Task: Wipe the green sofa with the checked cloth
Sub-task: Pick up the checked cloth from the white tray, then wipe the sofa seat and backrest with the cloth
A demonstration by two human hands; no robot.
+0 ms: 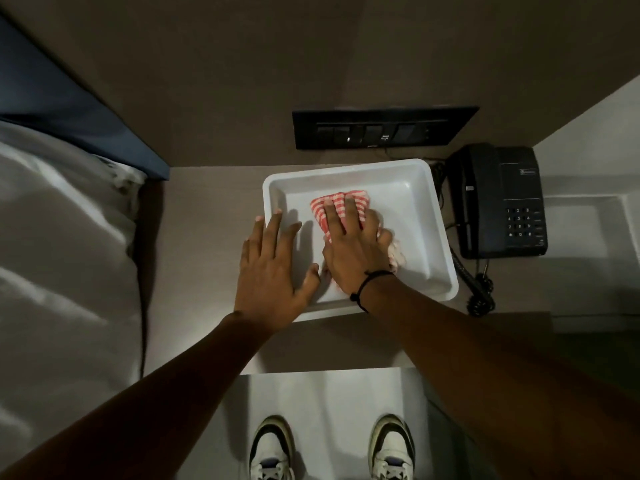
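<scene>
A: Looking straight down from the head camera. White tray (440, 216) sits on the brown table (214, 216), set a little askew. Checked cloth (341, 206), red and white, lies bunched inside the tray, near its middle.

B: Hands?

A: Right hand (353, 247) lies palm-down on the cloth, fingers spread flat over it, pressing rather than gripping; cloth shows beyond the fingertips and past the outer edge of the hand. A dark cord band (372, 280) circles that wrist. Left hand (273, 268) is open and holds nothing, fingers splayed, resting over the tray's left rim with fingertips reaching onto the rim and the thumb pointing in toward the tray floor.

B: The two hands touch?

A: Close, thumb of the left near the heel of the right. Contact, cannot tell.

B: Around the tray?

A: Black phone (502, 199) just right of it, coiled cord (479, 289) trailing off the tray's near right corner. Black switch panel (381, 128) on the wall right behind the tray. To the left, a bed (59, 244) with pale bedding, and a blue headboard (69, 109) above it. Pale floor (329, 403) below the table edge, two white shoes (272, 448) with dark trim standing on it, toes toward the table.

B: Light?

A: Dim, brightest on the tray. Cloth's far folds read clearly; the part under the palm is hidden.
</scene>
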